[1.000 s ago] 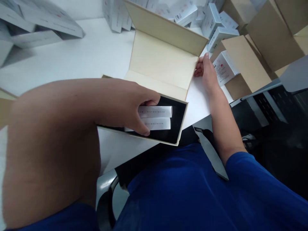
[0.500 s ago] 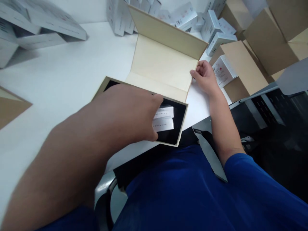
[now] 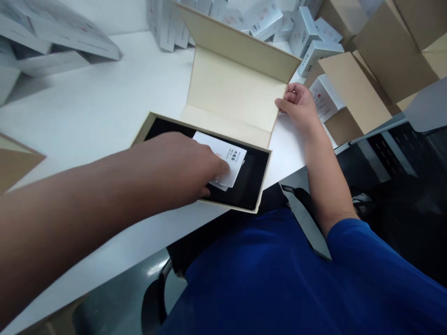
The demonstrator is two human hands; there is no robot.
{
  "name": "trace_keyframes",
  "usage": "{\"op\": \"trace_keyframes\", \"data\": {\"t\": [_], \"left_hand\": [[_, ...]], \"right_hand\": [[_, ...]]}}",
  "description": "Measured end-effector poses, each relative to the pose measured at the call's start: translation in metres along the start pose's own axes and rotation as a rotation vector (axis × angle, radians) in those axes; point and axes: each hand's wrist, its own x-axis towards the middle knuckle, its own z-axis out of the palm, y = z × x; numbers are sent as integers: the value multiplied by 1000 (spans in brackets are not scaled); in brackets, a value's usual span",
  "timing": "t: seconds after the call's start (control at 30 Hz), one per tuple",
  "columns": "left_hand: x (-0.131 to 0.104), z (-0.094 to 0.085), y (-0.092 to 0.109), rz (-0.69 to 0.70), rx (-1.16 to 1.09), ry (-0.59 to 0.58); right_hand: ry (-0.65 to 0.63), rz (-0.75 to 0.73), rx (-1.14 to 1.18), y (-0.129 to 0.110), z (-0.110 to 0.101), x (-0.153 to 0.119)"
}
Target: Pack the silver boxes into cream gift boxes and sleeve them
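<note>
A cream gift box (image 3: 260,184) with a black lining stands on the table, its lid (image 3: 240,100) folded back. My left hand (image 3: 178,160) reaches into the tray, fingers curled over a small white box (image 3: 237,160) printed with dark characters. The edge of another white piece shows just under it. The thumb is partly hidden at the near side. At the lid's right edge, my right hand (image 3: 298,104) pinches the board between thumb and bent fingers.
Several white printed cartons (image 3: 267,23) stand at the back, and more (image 3: 70,28) are stacked at the left. Brown cardboard boxes (image 3: 349,88) sit to the right. Another brown box corner (image 3: 17,163) shows at the left edge. The white table's (image 3: 101,97) front edge runs by my body.
My left hand has shifted left. The white boxes, seen end-on before, now show a printed top face and lie further left in the tray. My right hand stays on the lid.
</note>
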Motion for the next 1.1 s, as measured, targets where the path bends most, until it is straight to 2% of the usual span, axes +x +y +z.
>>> {"op": "trace_keyframes", "data": {"t": [0.1, 0.2, 0.27, 0.37, 0.5, 0.63, 0.77, 0.83, 0.97, 1.1], "left_hand": [[5, -4, 6, -40, 138, -104], [4, 0, 13, -22, 146, 40], [0, 11, 15, 61, 146, 181], [-7, 34, 17, 117, 114, 295], [-15, 50, 25, -47, 42, 394], [-21, 46, 26, -170, 14, 351], [-19, 41, 16, -265, 13, 262], [-16, 44, 11, -249, -35, 238], [-7, 57, 5, -106, -216, 312], [0, 59, 5, -73, -212, 314]], "right_hand": [[-21, 21, 5, 3, -3, 2], [-39, 31, 14, 2, -4, 2], [-38, 40, 26, 0, -4, 1], [-32, 46, 49, -4, -1, 0], [-44, 76, 48, -6, -1, 0], [-42, 86, 65, -5, -1, 2], [-52, 67, 56, -6, 0, 2], [-56, 72, 60, -7, -1, 1], [-54, 117, 65, -11, -1, 1], [-52, 150, 48, -14, 0, 1]]}}
